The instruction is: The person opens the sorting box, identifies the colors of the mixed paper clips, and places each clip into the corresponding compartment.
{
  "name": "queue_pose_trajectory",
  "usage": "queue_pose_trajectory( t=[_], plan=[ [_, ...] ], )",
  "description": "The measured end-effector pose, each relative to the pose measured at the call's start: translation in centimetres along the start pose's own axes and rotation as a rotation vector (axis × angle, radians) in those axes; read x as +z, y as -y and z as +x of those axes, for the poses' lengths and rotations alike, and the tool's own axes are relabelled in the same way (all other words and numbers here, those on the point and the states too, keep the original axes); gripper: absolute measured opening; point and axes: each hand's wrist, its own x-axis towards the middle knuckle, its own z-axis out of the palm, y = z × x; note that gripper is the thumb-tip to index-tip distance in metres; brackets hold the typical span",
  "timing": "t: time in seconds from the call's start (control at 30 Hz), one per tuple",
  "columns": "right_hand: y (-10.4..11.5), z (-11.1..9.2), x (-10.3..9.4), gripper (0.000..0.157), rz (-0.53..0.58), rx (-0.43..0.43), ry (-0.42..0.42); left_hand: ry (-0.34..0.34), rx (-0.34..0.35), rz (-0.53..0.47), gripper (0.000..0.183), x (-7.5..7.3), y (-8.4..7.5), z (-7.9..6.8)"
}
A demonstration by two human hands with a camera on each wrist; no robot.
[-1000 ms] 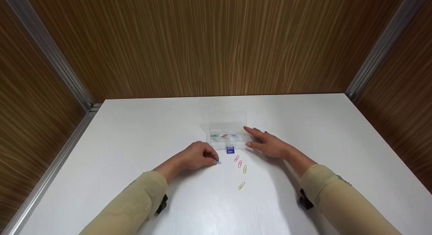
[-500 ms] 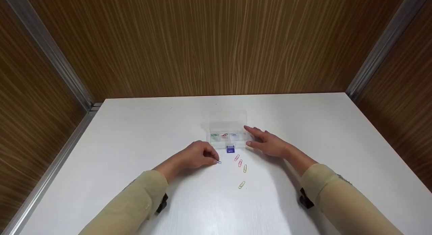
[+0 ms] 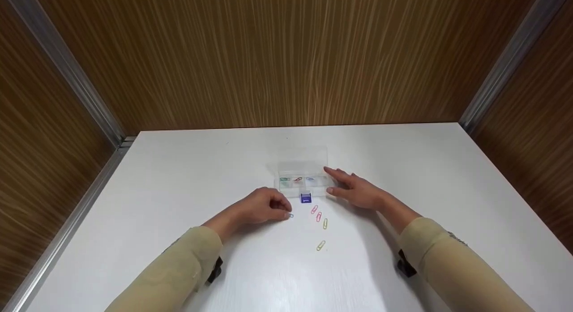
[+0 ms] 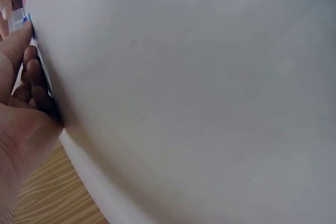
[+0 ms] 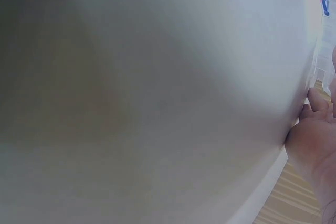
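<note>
In the head view my left hand pinches a small blue paper clip between thumb and index finger, just at the tabletop. A clear plastic box stands ahead with its lid swung back. Inside, a green paper clip, a dark red one and a blue one lie in separate compartments. With fingers extended, my right hand rests at the box's right side. The left wrist view shows a blue tip at my fingertips; the box is mostly cut off there.
A purple latch sits at the box's front. Nearer me on the white table lie two pink paper clips and two yellow-green paper clips. Wood-grain panels enclose the table at the back and sides.
</note>
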Motion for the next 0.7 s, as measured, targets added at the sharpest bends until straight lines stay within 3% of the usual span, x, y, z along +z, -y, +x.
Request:
queue_pose_trajectory(
  t=[0.7],
  plan=[
    [-0.02,-0.01,0.05,0.076,0.017,0.013,-0.002,0.020,0.020,-0.018,0.005,-0.08,-0.27,-0.30]
  ],
)
